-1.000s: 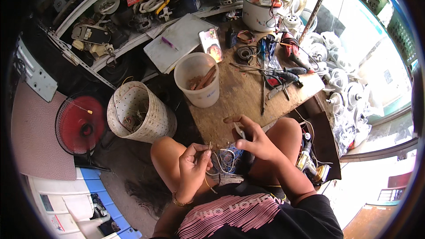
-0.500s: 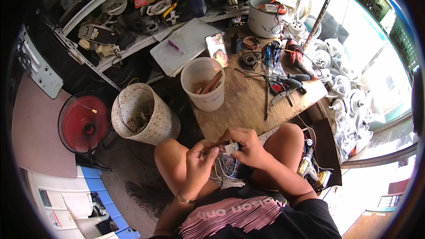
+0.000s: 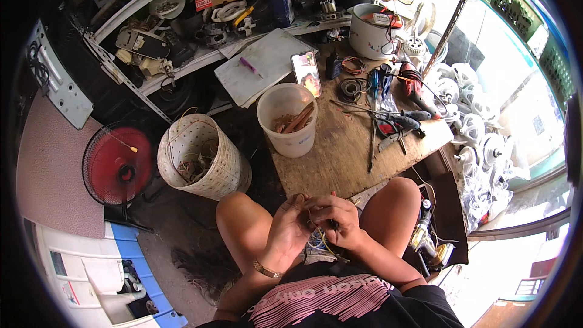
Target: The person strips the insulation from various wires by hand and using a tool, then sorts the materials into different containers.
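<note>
My left hand [image 3: 287, 234] and my right hand [image 3: 339, 225] meet between my knees, near the front edge of the wooden board [image 3: 340, 158]. The left one's fingers are pinched on something small, probably thin wire, mostly hidden. My right hand's fingers are curled round a small object with a dark part, too hidden to name. Blue and yellow wires [image 3: 317, 243] lie below them. A translucent bucket [image 3: 285, 146] with copper-coloured scrap stands on the board.
A perforated bucket [image 3: 221, 176] of wire scraps and a red fan [image 3: 115, 158] are left. Hand tools [image 3: 401, 123], a phone [image 3: 306, 74] and a pot [image 3: 370, 42] are on the board. A cluttered shelf [image 3: 200, 54] is behind; white parts [image 3: 480, 146] and a drill [image 3: 428, 237] are right.
My right hand has moved left and down to meet the left one, closing round what it holds. The small pale object seen between them half a second ago is now hidden.
</note>
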`<state>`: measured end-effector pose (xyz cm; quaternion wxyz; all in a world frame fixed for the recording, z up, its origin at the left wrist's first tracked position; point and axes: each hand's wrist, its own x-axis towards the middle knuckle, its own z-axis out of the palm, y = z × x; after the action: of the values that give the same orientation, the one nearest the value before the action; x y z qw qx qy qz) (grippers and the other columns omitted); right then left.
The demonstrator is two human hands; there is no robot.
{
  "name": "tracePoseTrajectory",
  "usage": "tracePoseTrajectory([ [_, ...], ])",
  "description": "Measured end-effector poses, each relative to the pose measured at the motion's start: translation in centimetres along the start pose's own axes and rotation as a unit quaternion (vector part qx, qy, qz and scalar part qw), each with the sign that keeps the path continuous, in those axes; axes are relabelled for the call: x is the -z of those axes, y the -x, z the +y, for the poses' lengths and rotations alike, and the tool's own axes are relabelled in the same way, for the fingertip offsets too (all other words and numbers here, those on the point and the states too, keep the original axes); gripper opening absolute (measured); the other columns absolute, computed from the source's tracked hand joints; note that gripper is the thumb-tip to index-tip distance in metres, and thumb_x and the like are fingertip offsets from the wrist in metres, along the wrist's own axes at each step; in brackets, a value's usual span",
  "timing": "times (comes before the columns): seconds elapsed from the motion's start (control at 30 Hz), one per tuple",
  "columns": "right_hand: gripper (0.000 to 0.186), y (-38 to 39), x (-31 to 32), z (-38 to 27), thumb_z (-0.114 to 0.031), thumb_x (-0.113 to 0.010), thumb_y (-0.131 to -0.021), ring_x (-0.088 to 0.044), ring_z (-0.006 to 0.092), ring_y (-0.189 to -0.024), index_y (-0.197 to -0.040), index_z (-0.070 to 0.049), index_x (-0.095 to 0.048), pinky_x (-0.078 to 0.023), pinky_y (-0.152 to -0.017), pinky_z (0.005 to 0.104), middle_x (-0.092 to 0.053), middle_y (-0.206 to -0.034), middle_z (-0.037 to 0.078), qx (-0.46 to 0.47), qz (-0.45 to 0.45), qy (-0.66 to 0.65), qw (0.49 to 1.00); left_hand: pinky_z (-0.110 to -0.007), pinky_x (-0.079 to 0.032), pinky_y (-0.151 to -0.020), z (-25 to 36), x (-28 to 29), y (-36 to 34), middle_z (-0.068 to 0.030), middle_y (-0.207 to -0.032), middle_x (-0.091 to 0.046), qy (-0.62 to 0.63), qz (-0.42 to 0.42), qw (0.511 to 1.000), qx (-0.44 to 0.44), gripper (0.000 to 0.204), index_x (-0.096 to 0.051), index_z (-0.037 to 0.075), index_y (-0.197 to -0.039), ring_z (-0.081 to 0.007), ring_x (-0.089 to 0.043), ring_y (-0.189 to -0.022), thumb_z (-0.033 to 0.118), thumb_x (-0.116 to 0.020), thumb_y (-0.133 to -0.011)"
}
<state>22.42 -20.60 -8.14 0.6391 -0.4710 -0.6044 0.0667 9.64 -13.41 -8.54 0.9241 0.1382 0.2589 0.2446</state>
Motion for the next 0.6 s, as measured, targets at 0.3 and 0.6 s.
tracePoseTrajectory([
  [0.3,0.016,1.0,0.2,-3.0,0.006,-0.059,-0.072,-0.064,0.0272,-0.074,-0.087,-0.001,-0.061,-0.049,-0.066,0.0344,-0.065,-0.081,0.012,-0.067,-0.069,-0.081,0.992,-0.029,-0.047,-0.067,1.3,3.6,-3.9,0.0006,-0.08,-0.053,0.051,0.054,0.995,-0.061,0.012,-0.053,0.011,-0.088,-0.0131,-0.052,-0.072,0.018,-0.051,-0.097],
  [0.6,0.024,-1.7,0.8,-1.4,-0.029,-0.06,-0.089,-0.059,0.0225,-0.072,-0.086,-0.011,-0.045,-0.049,-0.081,0.0412,-0.053,-0.06,0.008,-0.249,0.135,-0.411,0.867,-0.038,-0.048,-0.095,5.3,-1.1,-1.7,-0.0002,-0.078,-0.047,0.241,-0.081,0.962,-0.097,0.016,-0.051,0.008,-0.085,-0.0112,-0.05,-0.068,0.018,-0.048,-0.097],
])
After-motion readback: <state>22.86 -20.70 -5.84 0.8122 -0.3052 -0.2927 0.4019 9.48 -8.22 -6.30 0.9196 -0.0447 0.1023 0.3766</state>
